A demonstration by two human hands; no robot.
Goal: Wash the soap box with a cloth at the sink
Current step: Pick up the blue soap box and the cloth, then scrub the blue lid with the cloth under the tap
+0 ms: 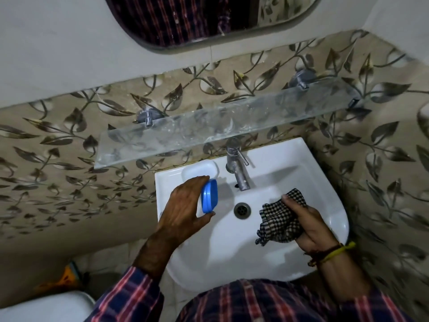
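**Soap box gripped in left hand, cloth in right, both over sink**

Left hand [185, 205] gripping blue soap box [209, 195]: fingers curled over its far end, thumb tip under its near end. Box held on edge, closed, lid seam visible running along its length. Long axis running roughly away-to-toward the person, far end tipped slightly right toward the tap. Broad face pointing right, toward the basin centre. Held above the left rim of the white sink [325, 205], just in front of the moulded soap recess [199, 170] at the back-left corner, not resting in it. Contact with the rim: cannot tell.

Right hand [311, 226] clutching checked cloth [278, 219], bunched, thumb pressed on top, loose folds hanging left and down over the basin. Cloth and box well apart, drain [242, 210] between them.

Chrome tap [239, 168] at back centre, spout pointing into the basin; no water stream discernible. Glass shelf [209, 126] on the leaf-patterned wall above the sink, edge of a mirror [209, 17] higher up. Thread bands [332, 249] on right wrist, plaid sleeves on both arms.
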